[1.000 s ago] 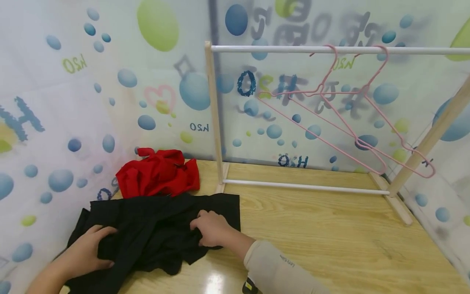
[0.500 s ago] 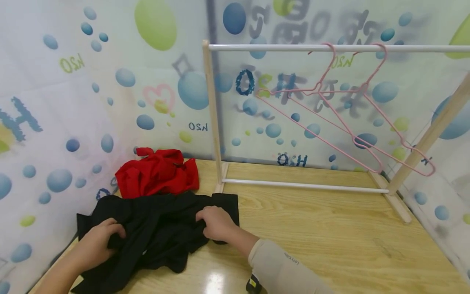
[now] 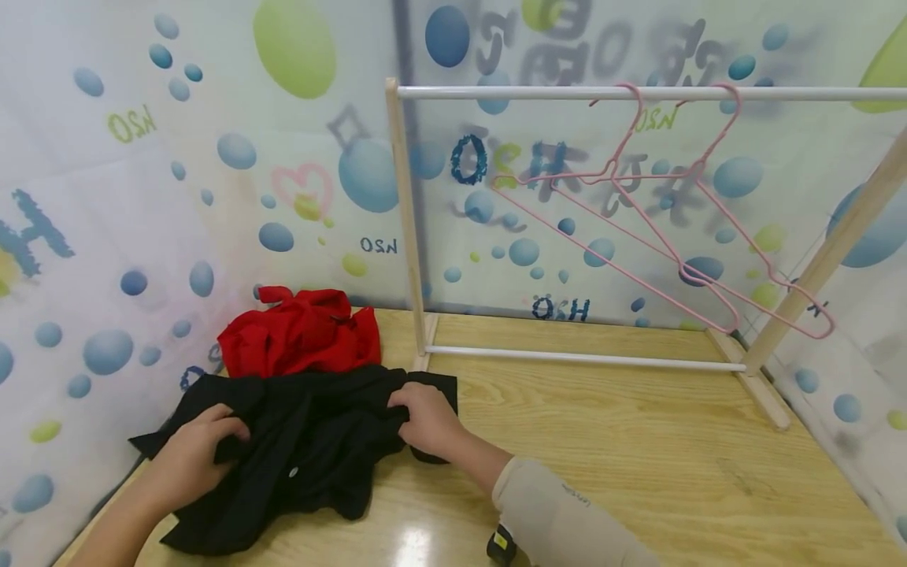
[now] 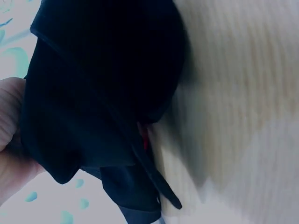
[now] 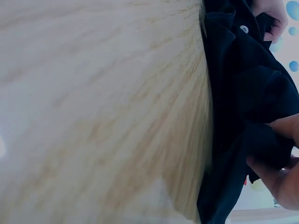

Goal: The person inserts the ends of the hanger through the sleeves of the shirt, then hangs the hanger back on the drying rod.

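A black shirt (image 3: pixel 326 441) lies crumpled on the wooden table, with a small white button (image 3: pixel 294 472) showing on its front. My left hand (image 3: pixel 194 457) grips the cloth at its left part, thumb and fingers curled into it. Farther right, my right hand (image 3: pixel 432 425) pinches the shirt near its right end. The right wrist view shows the thumb and fingers of that right hand (image 5: pixel 282 172) on a fold of the black cloth. In the left wrist view, cloth hangs from the left hand (image 4: pixel 14 140) and hides most of the fingers.
A crumpled red garment (image 3: pixel 305 335) lies behind the shirt, against the wall. To the right stands a rack with wooden posts (image 3: pixel 405 228) and a white rail (image 3: pixel 496 93). Two pink hangers (image 3: pixel 623 150) hang from the rail. The tabletop (image 3: pixel 602 441) extends to the right.
Both hands have moved slightly right and away from the body, drawing the black shirt with them. Its near left edge has shifted farther from me, and the white button has come into fuller view.
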